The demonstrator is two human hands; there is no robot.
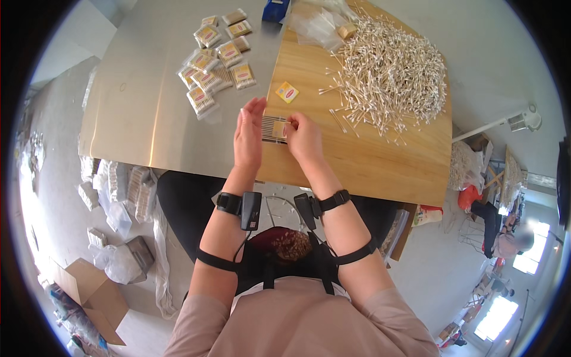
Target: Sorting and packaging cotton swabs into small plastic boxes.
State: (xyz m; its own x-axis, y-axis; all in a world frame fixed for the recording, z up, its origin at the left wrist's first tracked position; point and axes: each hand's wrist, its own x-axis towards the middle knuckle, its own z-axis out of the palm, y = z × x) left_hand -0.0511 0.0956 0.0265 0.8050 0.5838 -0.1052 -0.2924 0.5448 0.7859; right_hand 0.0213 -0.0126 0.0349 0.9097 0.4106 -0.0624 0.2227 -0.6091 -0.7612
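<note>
Between my hands lies a small pack of cotton swabs [270,128], its swabs side by side with a yellow label card over part of them. Stretched out and upright, the fingers of my left hand [246,140] stand against the pack's left end, the palm facing it. My right hand [306,140] pinches the pack at its right side by the card; the fingertips are partly hidden. Just beyond, a loose yellow card [286,92] lies flat on the wooden board [369,160].
A large heap of loose cotton swabs [389,74] covers the board's far right. Clear plastic bags [315,28] lie beside it. Several filled swab packs [205,77] are piled on the metal tabletop [137,101]. Left of my legs stands an open cardboard box [92,291].
</note>
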